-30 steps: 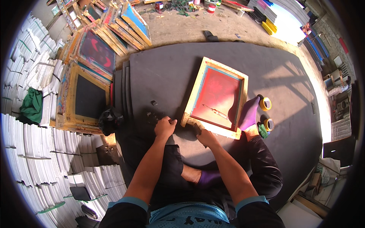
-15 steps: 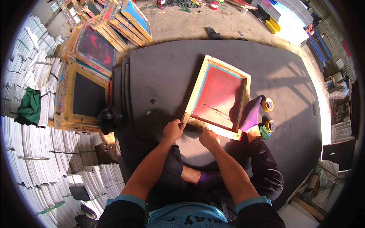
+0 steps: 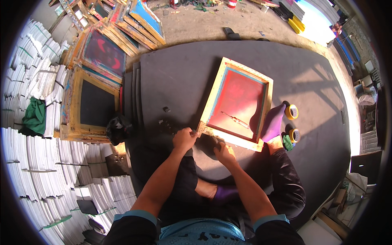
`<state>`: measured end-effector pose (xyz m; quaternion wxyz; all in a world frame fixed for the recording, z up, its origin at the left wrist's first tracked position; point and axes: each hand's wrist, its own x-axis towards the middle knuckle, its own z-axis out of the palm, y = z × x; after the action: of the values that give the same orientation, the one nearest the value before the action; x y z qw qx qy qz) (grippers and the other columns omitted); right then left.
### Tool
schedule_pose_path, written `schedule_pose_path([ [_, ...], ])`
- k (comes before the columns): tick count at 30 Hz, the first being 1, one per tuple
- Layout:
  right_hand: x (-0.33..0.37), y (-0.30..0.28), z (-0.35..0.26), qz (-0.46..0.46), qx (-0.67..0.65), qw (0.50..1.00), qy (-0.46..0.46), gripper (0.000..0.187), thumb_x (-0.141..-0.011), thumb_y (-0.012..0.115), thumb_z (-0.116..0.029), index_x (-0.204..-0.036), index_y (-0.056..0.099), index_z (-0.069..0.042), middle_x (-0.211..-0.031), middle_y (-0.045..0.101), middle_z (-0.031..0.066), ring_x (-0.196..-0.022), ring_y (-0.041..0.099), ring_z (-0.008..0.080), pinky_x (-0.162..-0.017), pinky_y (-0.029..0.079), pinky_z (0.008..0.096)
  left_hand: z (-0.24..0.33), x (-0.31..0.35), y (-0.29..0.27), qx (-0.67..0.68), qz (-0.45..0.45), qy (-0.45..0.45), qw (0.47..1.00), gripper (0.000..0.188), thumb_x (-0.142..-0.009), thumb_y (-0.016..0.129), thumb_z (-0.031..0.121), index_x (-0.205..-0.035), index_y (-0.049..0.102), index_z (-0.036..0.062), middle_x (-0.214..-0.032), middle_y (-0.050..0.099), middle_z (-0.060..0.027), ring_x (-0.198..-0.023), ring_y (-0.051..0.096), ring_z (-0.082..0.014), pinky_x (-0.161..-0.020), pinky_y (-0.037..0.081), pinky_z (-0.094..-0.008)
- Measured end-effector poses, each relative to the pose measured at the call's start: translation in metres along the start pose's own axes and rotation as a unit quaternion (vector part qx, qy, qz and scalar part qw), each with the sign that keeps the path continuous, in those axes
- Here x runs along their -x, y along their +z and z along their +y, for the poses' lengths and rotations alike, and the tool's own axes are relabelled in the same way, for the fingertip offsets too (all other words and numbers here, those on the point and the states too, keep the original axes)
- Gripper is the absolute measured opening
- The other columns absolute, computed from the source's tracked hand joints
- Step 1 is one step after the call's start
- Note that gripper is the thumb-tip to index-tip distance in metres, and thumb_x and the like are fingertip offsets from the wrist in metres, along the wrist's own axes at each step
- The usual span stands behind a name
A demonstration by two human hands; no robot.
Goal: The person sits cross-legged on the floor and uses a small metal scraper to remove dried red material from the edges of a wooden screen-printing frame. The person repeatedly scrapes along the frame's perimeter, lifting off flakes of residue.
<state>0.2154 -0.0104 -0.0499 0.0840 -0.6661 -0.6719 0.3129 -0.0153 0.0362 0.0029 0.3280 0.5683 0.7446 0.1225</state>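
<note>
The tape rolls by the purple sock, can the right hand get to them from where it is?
Probably yes. The right hand is at the near edge of the frame, and the tape rolls lie off to its right on the dark mat. Only the purple sock sits partly between, so the hand would go round it.

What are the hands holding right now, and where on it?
Left hand grips the near left corner of the wooden screen-printing frame. Right hand is beside its near edge; its hold cannot be told.
</note>
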Motion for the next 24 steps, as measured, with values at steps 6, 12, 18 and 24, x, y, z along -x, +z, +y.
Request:
schedule_pose_path([
  [6,0.009,-0.007,-0.057,-0.045,-0.110,0.989,-0.087,0.039,-0.091,0.067,-0.033,-0.112,0.067,0.000,-0.079,0.068,0.0210,-0.065,0.070,0.0348,-0.065,0.057,0.0462,-0.017,0.001,0.003,0.353,-0.140,0.013,0.925,0.030,-0.098,0.067,0.032,-0.095,0.071,0.0025,-0.077,0.070,-0.0047,-0.054,0.059,-0.0099,-0.048,0.044,-0.0268],
  [12,0.003,-0.030,-0.093,-0.229,-0.240,0.942,0.047,0.042,-0.098,0.063,-0.035,-0.121,0.062,0.001,-0.076,0.066,0.0111,-0.061,0.066,0.0164,-0.057,0.055,0.0323,-0.027,-0.002,-0.001,0.419,-0.142,-0.028,0.896,0.026,-0.100,0.066,0.028,-0.091,0.067,0.0036,-0.073,0.065,-0.0022,-0.051,0.052,-0.0069,-0.043,0.038,-0.0242],
  [18,-0.003,-0.032,-0.088,-0.310,-0.354,0.881,0.043,0.050,-0.102,0.060,-0.038,-0.132,0.055,0.002,-0.087,0.068,0.0098,-0.069,0.069,0.0184,-0.057,0.057,0.0329,-0.031,-0.005,-0.002,0.418,-0.134,-0.030,0.898,0.028,-0.101,0.066,0.030,-0.087,0.065,0.0051,-0.071,0.063,-0.0010,-0.054,0.051,-0.0057,-0.043,0.036,-0.0235],
  [24,-0.011,-0.034,-0.071,-0.281,-0.313,0.901,0.100,0.039,-0.104,0.057,-0.040,-0.117,0.060,-0.004,-0.095,0.071,0.0100,-0.076,0.072,0.0203,-0.061,0.059,0.0369,-0.067,-0.026,0.009,0.108,0.128,-0.012,0.986,0.038,-0.100,0.063,0.038,-0.091,0.068,0.0020,-0.087,0.073,-0.0139,-0.081,0.073,-0.0334,-0.066,0.056,-0.0448],
])
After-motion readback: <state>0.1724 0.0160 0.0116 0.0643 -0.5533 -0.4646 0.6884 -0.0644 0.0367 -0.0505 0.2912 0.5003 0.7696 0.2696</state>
